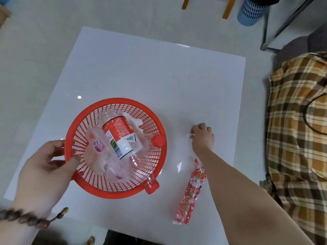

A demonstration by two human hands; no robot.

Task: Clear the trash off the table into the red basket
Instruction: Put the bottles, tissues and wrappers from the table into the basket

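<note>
The round red basket [113,189] sits on the white table [159,76], left of centre. Inside it lie a plastic bottle with a red label [120,135], a second clear bottle with a red cap [151,186] and clear plastic bags [99,151]. My left hand [47,167] grips the basket's left rim, thumb inside. My right hand [202,137] is to the right of the basket, fingers pinched on a clear plastic wrapper [190,151] lying flat on the table. A long red snack wrapper [192,193] lies near the front edge, beside my right forearm.
A brown plaid cloth [297,121] lies over a seat right of the table. A blue perforated bin [253,10] and wooden chair legs [228,7] stand on the floor beyond the far edge. A metal frame [265,32] stands at the far right.
</note>
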